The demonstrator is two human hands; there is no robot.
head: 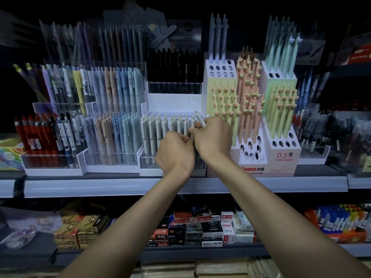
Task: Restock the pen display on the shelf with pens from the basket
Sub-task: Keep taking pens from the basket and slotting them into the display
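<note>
A white tiered pen display (172,101) stands at the middle of the shelf, with a row of pale grey pens (154,129) in its front tier and black pens at its back. My right hand (212,137) grips a pale pen (200,118) that tilts up and left over the right end of the front row. My left hand (175,152) is curled just left of it, its fingertips pinching at the pens in the row. Both hands touch each other. The basket is out of sight.
Clear racks of blue, beige and red pens (112,125) stand to the left. Pastel cardboard stands with heart-topped pens (249,109) stand right beside my right hand. A grey shelf edge (100,186) runs below, and boxed stationery (200,229) fills the lower shelf.
</note>
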